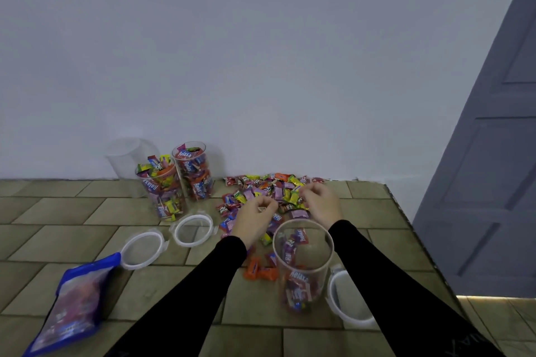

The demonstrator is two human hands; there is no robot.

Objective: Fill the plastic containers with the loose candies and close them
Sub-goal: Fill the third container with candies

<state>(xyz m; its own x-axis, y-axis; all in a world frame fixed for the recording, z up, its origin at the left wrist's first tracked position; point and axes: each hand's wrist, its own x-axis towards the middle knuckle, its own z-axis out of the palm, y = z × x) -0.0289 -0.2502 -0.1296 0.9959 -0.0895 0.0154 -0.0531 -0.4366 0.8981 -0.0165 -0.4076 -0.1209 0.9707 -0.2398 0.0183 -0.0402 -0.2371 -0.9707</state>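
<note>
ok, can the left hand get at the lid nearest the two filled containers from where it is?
Probably yes. The left hand hovers over the candy pile, and that lid lies flat on the floor just to its left with nothing between them. The hand's fingers are curled, possibly round candy, so it may need emptying first.

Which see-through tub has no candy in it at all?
The empty container at the far left against the wall. The two tubs beside it are packed with candies, and the near tub between the arms holds some.
</note>
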